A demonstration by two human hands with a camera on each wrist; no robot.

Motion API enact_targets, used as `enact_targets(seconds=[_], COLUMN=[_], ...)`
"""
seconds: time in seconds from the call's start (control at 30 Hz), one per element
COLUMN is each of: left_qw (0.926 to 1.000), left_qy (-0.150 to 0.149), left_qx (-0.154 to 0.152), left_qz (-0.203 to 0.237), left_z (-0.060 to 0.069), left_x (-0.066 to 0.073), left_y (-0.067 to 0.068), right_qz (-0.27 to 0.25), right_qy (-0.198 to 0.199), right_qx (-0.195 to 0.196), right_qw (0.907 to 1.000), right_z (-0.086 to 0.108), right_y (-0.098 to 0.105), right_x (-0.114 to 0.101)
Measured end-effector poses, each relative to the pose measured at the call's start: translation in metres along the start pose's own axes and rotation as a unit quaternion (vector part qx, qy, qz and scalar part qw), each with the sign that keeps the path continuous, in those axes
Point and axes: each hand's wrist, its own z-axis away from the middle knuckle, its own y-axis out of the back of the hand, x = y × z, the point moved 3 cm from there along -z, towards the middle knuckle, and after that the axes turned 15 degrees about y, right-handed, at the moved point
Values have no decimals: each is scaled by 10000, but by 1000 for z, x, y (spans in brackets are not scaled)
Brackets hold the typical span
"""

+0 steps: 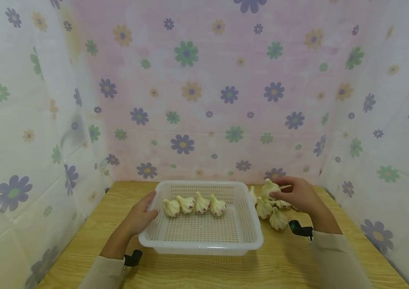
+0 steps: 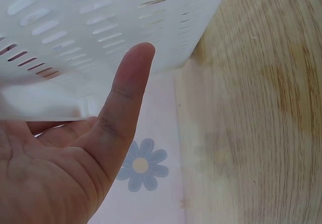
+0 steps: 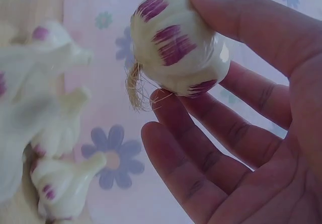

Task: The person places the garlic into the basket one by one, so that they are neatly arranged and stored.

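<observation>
A white plastic basket (image 1: 204,245) with slotted walls holds a row of several garlic bulbs (image 1: 202,203). My left hand (image 1: 140,214) grips the basket at its left side; in the left wrist view one digit lies along the slotted outer wall (image 2: 105,27), and the other fingers are partly hidden at the rim. To the right of the basket, my right hand (image 1: 300,194) pinches a garlic bulb (image 3: 173,43) between thumb and fingertips. That bulb is white with purple streaks and dry roots. It is held over a heap of loose garlic bulbs (image 1: 265,208).
The wooden table (image 1: 197,273) carries the basket and the heap. One loose bulb (image 1: 278,219) lies at the heap's front. Flower-patterned sheets (image 1: 208,100) enclose the table at the back and both sides.
</observation>
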Motion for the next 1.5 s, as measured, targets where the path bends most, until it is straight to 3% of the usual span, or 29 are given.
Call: enact_targets(seconds=[0.57, 0.77, 1.17, 1.5], left_qw=[10000, 10000, 10000, 10000], left_qy=[41, 38, 37, -39], left_qx=[-35, -48, -74, -53], left_qz=[-2, -5, 13, 44], left_z=[-1, 0, 1, 1], left_x=[-1, -2, -2, -2], left_y=[1, 1, 3, 1], right_qz=[-716, -663, -694, -933], right_qy=[578, 764, 825, 702], right_qx=[-363, -628, -1124, -1372], right_qw=[9951, 9929, 9878, 9836], right_z=[-55, -67, -89, -96], right_y=[-38, -57, -100, -127], right_x=[-48, -62, -83, -87])
